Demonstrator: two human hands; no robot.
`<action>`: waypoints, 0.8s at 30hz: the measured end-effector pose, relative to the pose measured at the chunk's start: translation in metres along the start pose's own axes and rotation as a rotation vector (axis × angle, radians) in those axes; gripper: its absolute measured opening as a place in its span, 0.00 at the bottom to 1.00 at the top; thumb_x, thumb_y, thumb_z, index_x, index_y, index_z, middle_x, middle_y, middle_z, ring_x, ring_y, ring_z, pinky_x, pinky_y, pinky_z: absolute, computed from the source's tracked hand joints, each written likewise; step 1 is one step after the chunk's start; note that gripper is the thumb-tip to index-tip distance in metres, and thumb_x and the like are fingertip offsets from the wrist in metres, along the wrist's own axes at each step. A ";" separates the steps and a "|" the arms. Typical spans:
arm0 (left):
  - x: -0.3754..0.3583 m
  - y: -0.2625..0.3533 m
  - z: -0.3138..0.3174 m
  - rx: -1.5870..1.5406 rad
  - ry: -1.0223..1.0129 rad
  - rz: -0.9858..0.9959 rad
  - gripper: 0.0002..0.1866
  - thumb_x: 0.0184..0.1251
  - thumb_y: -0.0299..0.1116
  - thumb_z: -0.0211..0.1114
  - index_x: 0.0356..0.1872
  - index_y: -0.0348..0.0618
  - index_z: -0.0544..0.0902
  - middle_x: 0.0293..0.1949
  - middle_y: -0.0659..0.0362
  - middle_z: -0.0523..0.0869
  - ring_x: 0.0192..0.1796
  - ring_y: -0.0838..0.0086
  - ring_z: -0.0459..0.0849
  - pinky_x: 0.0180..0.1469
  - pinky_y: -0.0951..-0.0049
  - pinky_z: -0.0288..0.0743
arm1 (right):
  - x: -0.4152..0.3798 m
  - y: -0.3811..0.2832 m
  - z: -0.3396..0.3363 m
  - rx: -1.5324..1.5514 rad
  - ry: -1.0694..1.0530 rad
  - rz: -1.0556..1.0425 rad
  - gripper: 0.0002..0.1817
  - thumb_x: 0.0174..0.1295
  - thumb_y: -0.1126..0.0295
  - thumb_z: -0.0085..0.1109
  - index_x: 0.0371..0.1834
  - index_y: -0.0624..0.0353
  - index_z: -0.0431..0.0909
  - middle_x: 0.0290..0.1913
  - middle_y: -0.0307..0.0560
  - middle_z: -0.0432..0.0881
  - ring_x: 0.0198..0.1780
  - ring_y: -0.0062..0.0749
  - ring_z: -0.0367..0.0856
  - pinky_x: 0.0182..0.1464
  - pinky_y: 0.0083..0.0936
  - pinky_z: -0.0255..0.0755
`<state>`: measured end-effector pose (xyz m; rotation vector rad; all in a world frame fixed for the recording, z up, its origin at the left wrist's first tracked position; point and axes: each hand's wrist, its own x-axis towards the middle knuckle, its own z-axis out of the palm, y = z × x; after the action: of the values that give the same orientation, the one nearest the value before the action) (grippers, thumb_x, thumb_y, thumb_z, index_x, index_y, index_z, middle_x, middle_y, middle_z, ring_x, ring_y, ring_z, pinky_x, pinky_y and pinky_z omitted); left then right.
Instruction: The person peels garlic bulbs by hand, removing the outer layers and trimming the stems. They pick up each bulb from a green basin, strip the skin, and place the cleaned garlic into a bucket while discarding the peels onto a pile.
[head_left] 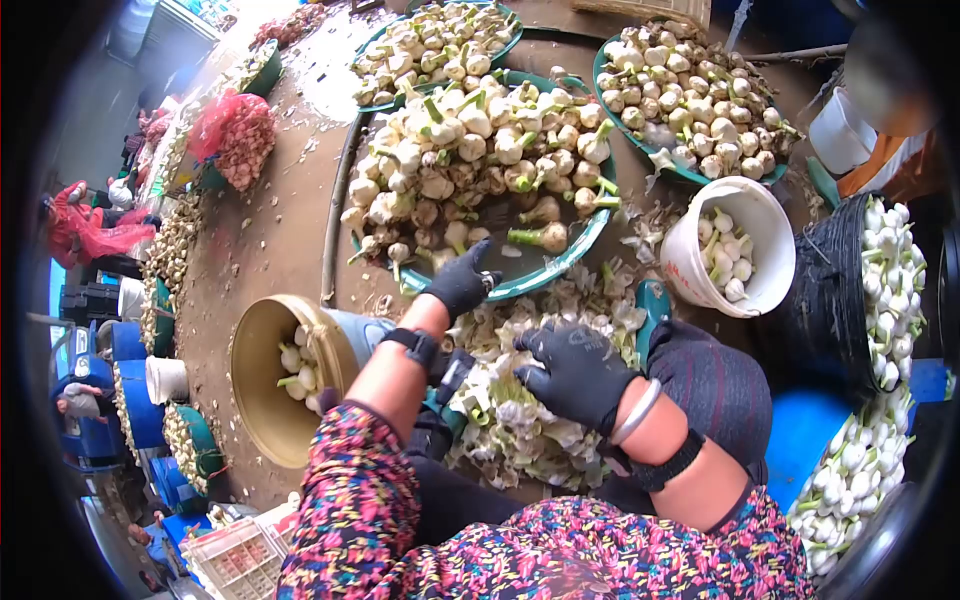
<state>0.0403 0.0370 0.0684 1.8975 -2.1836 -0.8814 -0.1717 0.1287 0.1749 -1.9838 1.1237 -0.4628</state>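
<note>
My left hand [462,284], in a dark glove, reaches over the near rim of a green tub [548,272] heaped with untrimmed garlic bulbs [440,180]. Its fingers are apart, with nothing seen in them. My right hand [580,372], also gloved, hovers above a pile of garlic skins [535,440] between my knees. The fingers of that hand are curled, and whatever they may hold is hidden. A beige bucket [262,400] with several white, peeled garlic bulbs [298,362] lies open to the left of my left forearm.
A white bucket [680,262] holding peeled bulbs stands at right. Beyond it is a black container [815,290] full of peeled garlic. More tubs of garlic [690,100] sit farther off. A red mesh sack [240,140] and people [85,225] are at left.
</note>
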 end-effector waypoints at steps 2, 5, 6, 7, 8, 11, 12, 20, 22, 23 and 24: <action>0.029 -0.012 0.027 0.011 -0.048 -0.266 0.41 0.55 0.46 0.64 0.67 0.45 0.55 0.49 0.39 0.78 0.53 0.48 0.76 0.55 0.61 0.69 | 0.002 0.004 -0.004 -0.008 -0.018 0.005 0.14 0.54 0.62 0.53 0.34 0.62 0.77 0.33 0.59 0.79 0.39 0.53 0.77 0.43 0.44 0.70; 0.060 -0.061 0.067 0.010 0.033 -0.341 0.40 0.54 0.45 0.64 0.67 0.48 0.56 0.48 0.40 0.79 0.53 0.49 0.76 0.55 0.60 0.69 | 0.004 0.004 -0.013 0.010 -0.054 0.082 0.15 0.54 0.61 0.53 0.38 0.62 0.76 0.34 0.60 0.78 0.40 0.53 0.77 0.43 0.45 0.69; 0.063 -0.069 0.069 -0.018 0.115 -0.305 0.36 0.54 0.45 0.64 0.65 0.47 0.63 0.45 0.40 0.80 0.51 0.49 0.78 0.53 0.60 0.71 | 0.005 0.010 -0.011 -0.013 -0.048 0.067 0.19 0.54 0.61 0.57 0.44 0.63 0.77 0.37 0.60 0.79 0.40 0.54 0.77 0.43 0.43 0.70; 0.067 -0.078 0.069 -0.019 0.113 -0.304 0.36 0.54 0.45 0.64 0.65 0.47 0.63 0.45 0.40 0.80 0.51 0.49 0.78 0.53 0.60 0.71 | 0.006 0.013 -0.013 -0.013 -0.048 0.069 0.19 0.54 0.61 0.57 0.44 0.63 0.77 0.37 0.60 0.79 0.40 0.54 0.77 0.43 0.43 0.70; 0.068 -0.081 0.063 0.004 0.169 -0.289 0.29 0.55 0.43 0.64 0.58 0.45 0.71 0.39 0.43 0.82 0.45 0.53 0.81 0.48 0.61 0.74 | 0.007 0.013 -0.014 0.001 -0.023 0.065 0.18 0.54 0.61 0.55 0.43 0.62 0.77 0.36 0.60 0.79 0.40 0.54 0.77 0.43 0.44 0.70; 0.045 -0.067 0.027 -0.541 0.171 -0.172 0.11 0.58 0.28 0.60 0.41 0.36 0.81 0.25 0.56 0.82 0.24 0.77 0.80 0.27 0.77 0.74 | 0.009 0.009 -0.015 0.050 -0.002 0.083 0.19 0.53 0.61 0.55 0.45 0.61 0.76 0.37 0.60 0.79 0.41 0.54 0.77 0.45 0.44 0.70; 0.031 -0.049 0.008 -0.756 0.109 -0.156 0.14 0.60 0.34 0.59 0.44 0.37 0.80 0.28 0.55 0.83 0.28 0.74 0.81 0.32 0.75 0.75 | 0.010 0.011 -0.012 0.074 0.091 0.066 0.22 0.53 0.62 0.56 0.50 0.61 0.73 0.40 0.61 0.79 0.43 0.54 0.77 0.46 0.43 0.70; -0.099 0.088 -0.092 -1.253 -0.127 0.022 0.15 0.62 0.32 0.59 0.47 0.34 0.77 0.29 0.58 0.81 0.31 0.75 0.81 0.36 0.74 0.77 | 0.026 0.005 0.017 1.070 0.264 0.007 0.37 0.47 0.71 0.67 0.62 0.61 0.62 0.55 0.51 0.71 0.55 0.32 0.73 0.56 0.29 0.69; -0.113 0.084 -0.081 -1.342 -0.035 0.017 0.15 0.64 0.34 0.58 0.48 0.35 0.77 0.30 0.59 0.81 0.32 0.76 0.81 0.38 0.76 0.76 | 0.024 -0.004 0.019 1.150 0.267 -0.044 0.35 0.46 0.72 0.68 0.60 0.61 0.64 0.53 0.48 0.72 0.53 0.28 0.73 0.56 0.26 0.70; -0.119 0.083 -0.076 -1.408 0.005 0.055 0.15 0.64 0.34 0.57 0.48 0.35 0.76 0.31 0.60 0.80 0.33 0.77 0.80 0.38 0.76 0.76 | 0.022 -0.008 0.018 1.039 0.309 -0.058 0.34 0.45 0.73 0.69 0.58 0.62 0.66 0.52 0.48 0.73 0.52 0.28 0.74 0.55 0.26 0.70; -0.123 0.086 -0.070 -1.372 0.082 0.018 0.16 0.65 0.36 0.57 0.49 0.35 0.77 0.33 0.60 0.81 0.34 0.78 0.80 0.39 0.78 0.75 | 0.020 -0.011 0.018 0.926 0.353 -0.069 0.33 0.44 0.73 0.70 0.57 0.62 0.67 0.50 0.48 0.75 0.51 0.28 0.75 0.55 0.25 0.70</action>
<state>0.0229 0.1323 0.2025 1.1061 -0.9204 -1.6096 -0.1433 0.1231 0.1711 -1.1424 0.8059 -1.1602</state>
